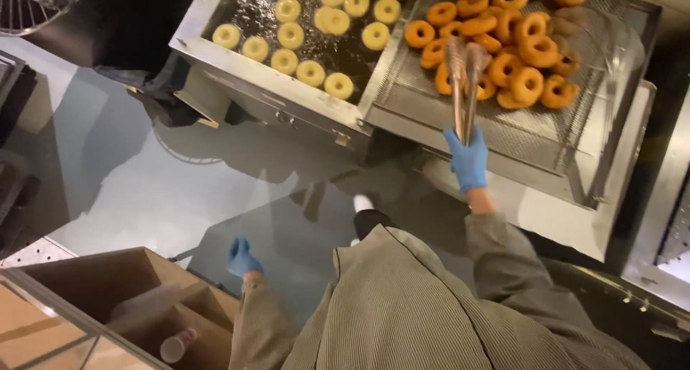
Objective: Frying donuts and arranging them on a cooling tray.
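My right hand point(468, 160), in a blue glove, grips a pair of metal tongs point(463, 82) that reach up over the pile of browned doughnuts point(517, 50) on a perforated metal draining tray point(503, 136). The tong tips are close together beside the pile, with nothing visibly between them. Left of the tray, several pale doughnuts point(310, 25) float in the dark oil of a steel fryer point(269, 89). My left hand point(243, 258), also blue-gloved, hangs low by my side with its fingers curled and nothing in it, above a wooden compartment box point(136, 298).
The grey floor point(129, 176) stretches below the fryer, where my shoe point(364, 203) shows. A cup or tube point(176, 347) lies in the wooden box at lower left. A wire rack point(32, 3) sits at top left, and steel surfaces point(668, 219) run along the right edge.
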